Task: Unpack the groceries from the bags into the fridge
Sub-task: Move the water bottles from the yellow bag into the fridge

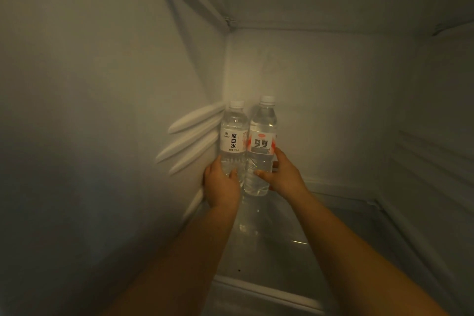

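Note:
Two clear water bottles with white caps stand upright side by side at the back left corner of the fridge's glass shelf [295, 236]. The left bottle [233, 133] has a white label with black characters; my left hand [221, 185] grips its lower part. The right bottle [263, 143] carries a white and red label with QR codes; my right hand [283, 174] holds its lower part, thumb in front and fingers behind. The two bottles touch each other.
The fridge's left wall [102, 110] has raised shelf rails [192, 136] right beside the left bottle. The back wall [333, 110] and right wall with ribs [436, 161] enclose the compartment. The shelf's white front edge [269, 292] runs below my forearms.

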The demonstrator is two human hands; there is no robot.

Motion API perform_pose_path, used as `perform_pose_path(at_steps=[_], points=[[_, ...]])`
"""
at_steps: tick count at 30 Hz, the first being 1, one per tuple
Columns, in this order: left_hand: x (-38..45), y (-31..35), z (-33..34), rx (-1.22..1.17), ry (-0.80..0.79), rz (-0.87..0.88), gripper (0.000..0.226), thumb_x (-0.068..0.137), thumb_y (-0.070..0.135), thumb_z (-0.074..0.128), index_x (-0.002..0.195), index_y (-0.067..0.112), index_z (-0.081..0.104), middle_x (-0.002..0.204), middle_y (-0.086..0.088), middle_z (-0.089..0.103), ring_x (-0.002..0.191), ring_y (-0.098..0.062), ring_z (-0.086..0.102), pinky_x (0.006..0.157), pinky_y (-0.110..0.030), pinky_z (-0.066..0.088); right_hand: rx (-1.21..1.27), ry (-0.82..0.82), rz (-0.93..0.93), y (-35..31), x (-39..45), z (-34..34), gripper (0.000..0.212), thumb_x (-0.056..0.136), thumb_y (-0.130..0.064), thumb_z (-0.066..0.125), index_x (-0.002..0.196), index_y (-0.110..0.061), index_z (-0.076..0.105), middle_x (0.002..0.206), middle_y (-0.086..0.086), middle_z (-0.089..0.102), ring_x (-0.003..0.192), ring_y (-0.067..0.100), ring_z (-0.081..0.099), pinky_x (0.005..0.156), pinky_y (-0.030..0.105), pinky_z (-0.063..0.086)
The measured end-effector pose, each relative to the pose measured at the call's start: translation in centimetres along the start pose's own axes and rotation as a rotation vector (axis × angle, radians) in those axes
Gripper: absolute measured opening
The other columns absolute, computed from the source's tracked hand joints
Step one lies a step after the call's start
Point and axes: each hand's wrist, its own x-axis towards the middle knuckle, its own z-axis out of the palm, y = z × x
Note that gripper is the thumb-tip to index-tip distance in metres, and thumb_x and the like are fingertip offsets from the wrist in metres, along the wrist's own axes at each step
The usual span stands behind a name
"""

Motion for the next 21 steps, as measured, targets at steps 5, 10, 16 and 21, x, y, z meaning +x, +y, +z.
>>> perform_pose_path(at_steps=[5,10,16,21], points=[[-0.1,0.2,-0.1,-0.018,-0.019,0.0,0.034,0.083,0.005,0.063,0.116,0.009,0.06,0.111,-0.01,0.06,0.1,-0.025,0.058,0.087,-0.035,0.048,0.003,-0.009,-0.013,0.2,0.6,0.2,0.077,0.077,-0.02,0.075,0.141,-0.025,0.032,0.135,0.006,0.051,0.12,0.028,0.051,0.095,0.049,0.048],[-0.1,0.0,-0.6,-0.007,-0.09,0.034,0.034,0.08,0.004,0.064,0.112,0.014,0.059,0.108,-0.008,0.061,0.097,-0.024,0.06,0.086,-0.039,0.051,-0.016,-0.014,-0.029,0.1,0.5,0.1,0.079,0.077,-0.023,0.076,0.142,-0.026,0.03,0.136,0.005,0.051,0.121,0.028,0.051,0.096,0.048,0.047],[-1.4,0.8,-2.2,-0.005,-0.149,0.146,0.036,0.078,0.011,0.066,0.112,0.02,0.059,0.104,0.001,0.062,0.095,-0.018,0.059,0.087,-0.04,0.051,-0.12,-0.051,-0.027,-0.8,-0.7,-2.0,0.093,0.075,-0.029,0.076,0.148,-0.021,0.019,0.146,0.007,0.039,0.13,0.028,0.043,0.104,0.045,0.04],[-3.8,1.8,-4.5,0.046,-0.291,0.205,0.051,0.076,0.028,0.064,0.125,0.019,0.055,0.118,-0.004,0.061,0.106,-0.019,0.059,0.094,-0.041,0.048,-0.391,0.029,-0.11,-1.3,-4.7,-4.8,0.086,0.077,-0.033,0.074,0.147,-0.018,0.026,0.148,0.008,0.036,0.133,0.025,0.038,0.105,0.036,0.033]])
